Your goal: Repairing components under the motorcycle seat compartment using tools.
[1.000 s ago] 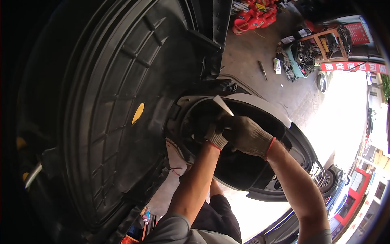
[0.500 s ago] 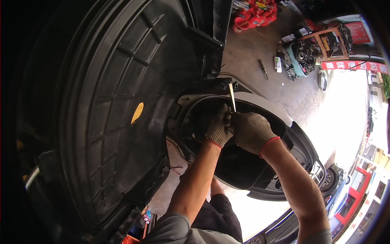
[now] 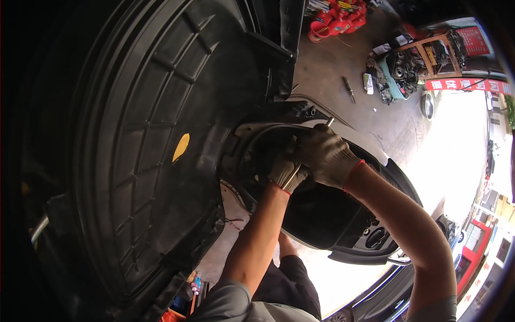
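metal tool [image 3: 292, 177] is sitting gripped in the gloved left hand [image 3: 287, 170], just beside the gloved right hand [image 3: 326, 155] (fingers curled, grip unclear), both pressing into the black wheel-arch opening [image 3: 257, 145].

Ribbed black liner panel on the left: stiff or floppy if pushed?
The black liner panel is probably fairly stiff: moulded ribs cross its face. It looks like thin plastic, so likely light for its size and apt to flex at the edges. Both gloved hands, left hand and right hand, are off it.

Yellow oval sticker [image 3: 181, 147] on black liner; red banner [image 3: 465, 86], red sign [image 3: 475, 38] upper right.
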### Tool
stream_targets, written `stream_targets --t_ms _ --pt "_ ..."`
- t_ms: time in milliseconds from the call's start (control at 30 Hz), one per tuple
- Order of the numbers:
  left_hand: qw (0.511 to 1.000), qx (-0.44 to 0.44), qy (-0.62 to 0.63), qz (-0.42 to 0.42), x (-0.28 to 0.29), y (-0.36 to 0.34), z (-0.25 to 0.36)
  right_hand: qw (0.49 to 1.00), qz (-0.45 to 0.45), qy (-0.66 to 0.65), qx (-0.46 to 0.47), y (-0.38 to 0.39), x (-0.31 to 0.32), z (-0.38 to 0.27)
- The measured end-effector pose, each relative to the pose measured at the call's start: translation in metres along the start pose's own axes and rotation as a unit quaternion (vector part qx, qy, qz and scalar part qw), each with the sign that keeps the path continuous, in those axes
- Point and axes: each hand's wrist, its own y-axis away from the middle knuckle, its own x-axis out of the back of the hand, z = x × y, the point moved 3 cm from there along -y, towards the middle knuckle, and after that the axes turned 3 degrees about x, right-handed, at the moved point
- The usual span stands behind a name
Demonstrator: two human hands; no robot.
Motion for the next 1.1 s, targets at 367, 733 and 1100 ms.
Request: stream_targets --t_ms 367,733,1100 --pt "0.038 0.268 0.961 -0.063 -0.025 0.012 -0.006 0.682 0.134 -0.456 -0.555 0.013 -0.033 -0.013" --pt "0.146 0.395 0.907 0.031 -0.014 0.008 -0.018 0.998 0.06 0.026 0.002 -0.01 0.028 0.003" --pt "0.142 0.404 0.904 0.004 -0.024 0.019 -0.009 0.998 0.063 -0.013 0.019 -0.002 -0.012 0.008"
